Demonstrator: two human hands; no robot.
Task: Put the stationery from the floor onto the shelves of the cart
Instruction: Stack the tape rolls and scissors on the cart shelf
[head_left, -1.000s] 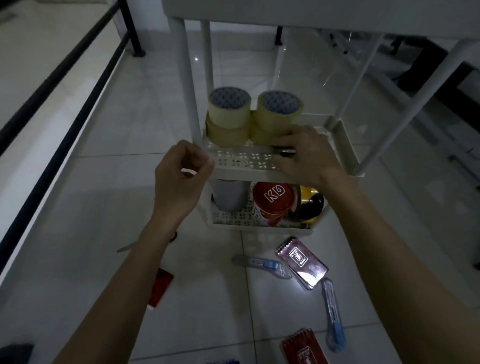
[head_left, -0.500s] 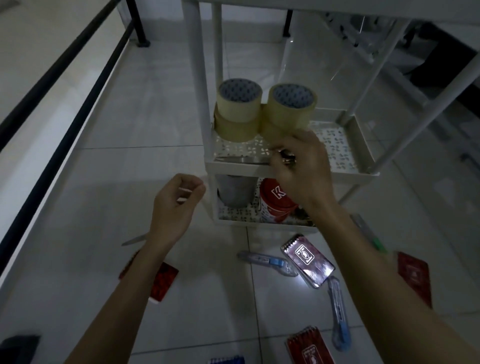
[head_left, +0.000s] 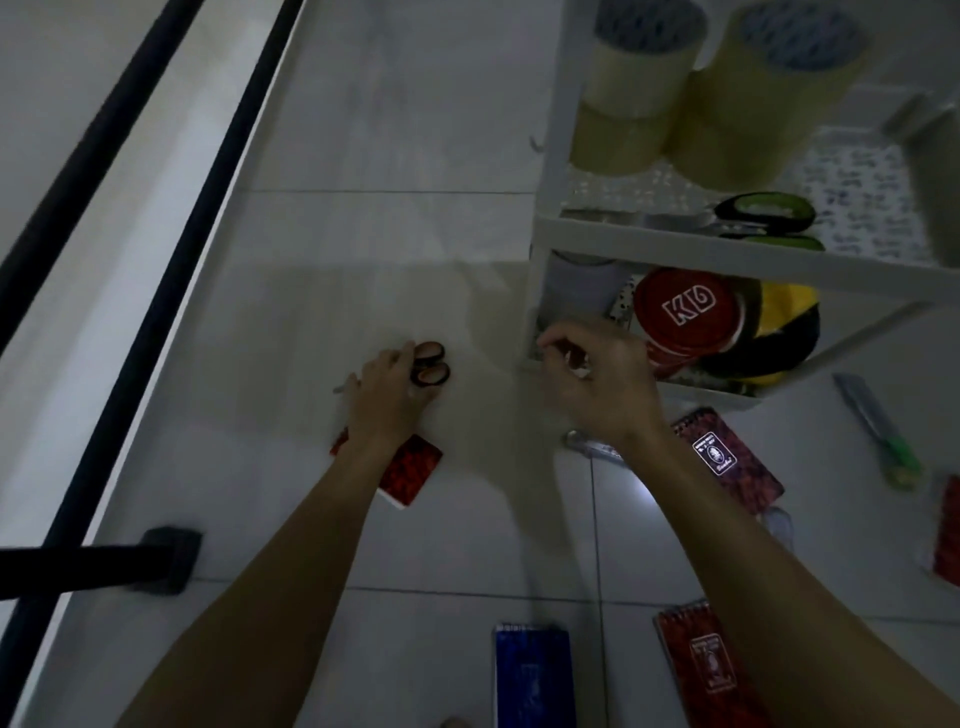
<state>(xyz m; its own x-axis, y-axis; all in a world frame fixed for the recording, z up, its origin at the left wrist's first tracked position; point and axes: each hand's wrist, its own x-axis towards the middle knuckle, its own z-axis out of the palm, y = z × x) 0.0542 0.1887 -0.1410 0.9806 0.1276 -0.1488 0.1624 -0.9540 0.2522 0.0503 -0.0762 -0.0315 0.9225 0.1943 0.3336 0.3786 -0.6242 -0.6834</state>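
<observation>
My left hand (head_left: 389, 397) rests on the floor over a pair of scissors (head_left: 432, 365) with dark handles, fingers closed around its middle; the blade tip pokes out to the left. My right hand (head_left: 597, 379) hovers, loosely curled and holding nothing, in front of the lower shelf of the white cart (head_left: 675, 250). On the upper shelf lie green-handled scissors (head_left: 763, 213) and stacked tape rolls (head_left: 634, 83). On the floor lie a red notepad (head_left: 410, 470) under my left forearm, a dark red notepad (head_left: 727, 457), a red notepad (head_left: 701, 667), a blue notepad (head_left: 532, 675) and a green cutter (head_left: 878, 431).
The lower shelf holds a red-lidded can (head_left: 685, 312), a grey cup (head_left: 582, 280) and a yellow-black item (head_left: 784, 332). A black railing (head_left: 156, 260) runs along the left, its post base (head_left: 169, 558) on the tiles. Another cutter (head_left: 592, 447) peeks from under my right wrist.
My right hand let go of the green-handled scissors on the upper shelf and dropped low. My left hand went down to the floor onto the dark-handled scissors. The view tilted down.
</observation>
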